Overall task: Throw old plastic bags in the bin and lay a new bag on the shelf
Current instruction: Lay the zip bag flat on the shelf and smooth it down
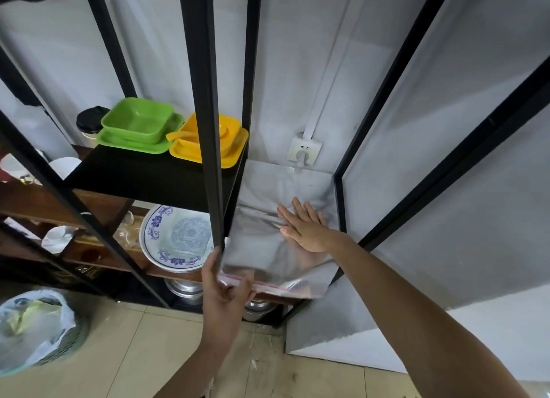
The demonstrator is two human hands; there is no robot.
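Two hands on new bag (268,219), centre of frame, low on black shelf (337,189). I judge laying step in hand; bin (38,332), lower left, already stuffed with plastic. Left hand (221,290) pinches near edge by red zip strip; right hand (306,228) flat, fingers spread, pressing bag down, gripping nothing. Next move, I reckon: smooth creases toward back, tuck overhanging front edge. Bag clear, glossy, wrinkled at middle, lying flat, near edge past shelf front.
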